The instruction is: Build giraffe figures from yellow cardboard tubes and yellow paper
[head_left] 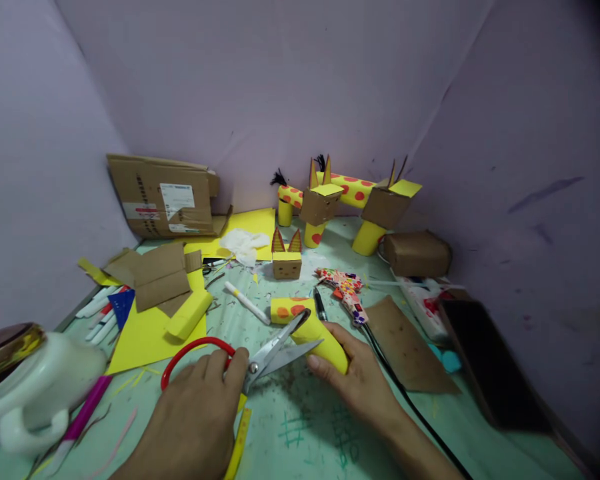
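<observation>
My left hand (195,417) grips the red-handled scissors (260,357), whose open blades straddle a yellow paper tube with orange spots (307,330). My right hand (357,377) is wrapped round the near end of that tube and holds it just above the green mat (305,433). A yellow ruler (237,443) pokes out from under my left hand.
A cardboard-and-yellow giraffe-like model (345,200) stands at the back, a small eared cardboard head (287,257) before it. A patterned glue gun (347,293) with black cord lies right, by a dark phone (485,363). Left: white mug (35,393), markers (100,310), yellow sheet (145,333), cardboard pieces (160,277).
</observation>
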{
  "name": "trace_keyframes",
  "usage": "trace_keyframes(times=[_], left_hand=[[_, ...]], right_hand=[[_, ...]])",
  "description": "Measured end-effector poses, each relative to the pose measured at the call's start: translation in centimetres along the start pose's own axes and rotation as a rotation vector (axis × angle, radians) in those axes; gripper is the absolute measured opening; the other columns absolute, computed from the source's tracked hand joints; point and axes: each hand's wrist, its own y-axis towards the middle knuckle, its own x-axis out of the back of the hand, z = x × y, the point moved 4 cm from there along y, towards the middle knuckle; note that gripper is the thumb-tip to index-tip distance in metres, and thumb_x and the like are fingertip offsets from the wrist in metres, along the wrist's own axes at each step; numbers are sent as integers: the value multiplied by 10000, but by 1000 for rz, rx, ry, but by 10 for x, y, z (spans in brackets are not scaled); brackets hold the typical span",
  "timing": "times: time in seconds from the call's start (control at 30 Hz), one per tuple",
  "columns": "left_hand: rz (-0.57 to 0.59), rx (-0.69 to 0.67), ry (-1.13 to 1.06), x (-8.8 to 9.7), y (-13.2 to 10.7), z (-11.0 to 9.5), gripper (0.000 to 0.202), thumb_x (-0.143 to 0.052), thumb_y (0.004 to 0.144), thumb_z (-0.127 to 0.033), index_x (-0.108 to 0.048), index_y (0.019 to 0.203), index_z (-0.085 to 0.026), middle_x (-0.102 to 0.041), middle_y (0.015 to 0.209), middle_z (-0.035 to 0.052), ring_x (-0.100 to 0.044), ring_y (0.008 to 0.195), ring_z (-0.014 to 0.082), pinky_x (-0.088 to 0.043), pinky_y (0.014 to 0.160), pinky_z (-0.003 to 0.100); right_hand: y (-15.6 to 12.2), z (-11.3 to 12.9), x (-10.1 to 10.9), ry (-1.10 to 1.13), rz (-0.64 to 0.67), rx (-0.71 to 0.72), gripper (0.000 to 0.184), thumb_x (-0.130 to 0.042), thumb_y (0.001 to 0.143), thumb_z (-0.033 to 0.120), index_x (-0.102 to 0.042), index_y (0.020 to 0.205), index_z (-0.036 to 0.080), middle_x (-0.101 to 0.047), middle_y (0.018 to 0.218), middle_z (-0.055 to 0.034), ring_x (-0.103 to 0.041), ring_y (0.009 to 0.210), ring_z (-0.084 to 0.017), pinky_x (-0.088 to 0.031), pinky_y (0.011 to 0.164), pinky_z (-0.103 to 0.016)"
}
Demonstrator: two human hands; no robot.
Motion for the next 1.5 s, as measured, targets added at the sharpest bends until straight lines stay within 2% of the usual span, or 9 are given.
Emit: trace_keyframes(times=[0.17, 0.37, 0.6, 0.7, 0.83, 1.03, 1.17, 1.33, 1.5], left_hand=[[33, -19, 31, 3, -4, -2, 598, -369, 695, 5, -538, 1236, -187, -633, 1083, 126, -604, 953, 278, -484, 808, 414], [20, -53, -84, 5, -7, -2, 609, -327, 712, 2, -513, 1254, -206, -626, 1123, 118, -604, 990, 269, -486, 819, 421], [207, -70, -85, 1, 1, 1, 554, -344, 719, -23, -509, 1224, -180, -633, 1068, 136, -621, 938, 310, -500, 752, 483], [189, -107, -80, -4, 2, 2, 527, -350, 726, -37, -506, 1213, -165, -632, 1060, 148, -619, 936, 319, -497, 747, 498], [148, -143, -92, -6, 0, 3, 511, -364, 713, -49, -509, 1190, -162, -634, 1018, 146, -624, 906, 319, -501, 723, 494], [180, -116, -90, -7, -2, 0, 513, -379, 700, -60, -501, 1184, -177, -640, 1009, 140, -636, 885, 334, -498, 709, 502], [146, -110, -136, -14, -2, 0, 550, -417, 701, -84, -465, 1236, -203, -626, 1064, 136, -618, 933, 311, -494, 756, 466], [93, -93, -220, -21, 2, 0, 632, -469, 653, -57, -451, 1265, -210, -579, 1155, 130, -554, 1053, 273, -451, 877, 404], [181, -66, -245, -12, 4, -7, 525, -410, 721, -34, -486, 1212, -202, -591, 1118, 126, -574, 1009, 269, -461, 842, 430]], right_hand=[[-2, -3, 3, -45, -69, 25, 425, -589, 731, 381, -599, 1081, 139, -679, 958, -89, -599, 786, -240, -461, 690, -319], [-4, 0, 4, -71, -72, 190, 368, -547, 798, 354, -583, 1112, 166, -684, 970, -63, -605, 753, -207, -465, 651, -281], [-10, -3, -5, -183, -142, 303, 364, -549, 828, 283, -534, 1178, 184, -660, 1091, -68, -625, 892, -216, -480, 761, -303], [-12, -5, -10, -211, -118, 332, 357, -552, 828, 274, -536, 1178, 205, -668, 1078, -49, -636, 906, -212, -490, 772, -300], [-12, -6, -12, -223, -158, 363, 371, -558, 822, 267, -529, 1188, 212, -666, 1100, -49, -637, 940, -216, -496, 801, -310], [-11, -9, -12, -236, -221, 348, 355, -564, 807, 257, -553, 1155, 192, -675, 1075, -63, -645, 930, -220, -509, 794, -307], [-9, -10, -10, -275, -228, 367, 344, -570, 805, 267, -563, 1141, 188, -685, 1038, -60, -654, 900, -218, -513, 773, -299], [-10, -11, -9, -309, -272, 416, 364, -541, 814, 244, -538, 1174, 187, -669, 1086, -72, -645, 957, -220, -504, 809, -299], [-12, -13, -12, -345, -325, 381, 356, -525, 827, 253, -530, 1175, 178, -673, 1075, -79, -653, 937, -224, -514, 789, -306]])
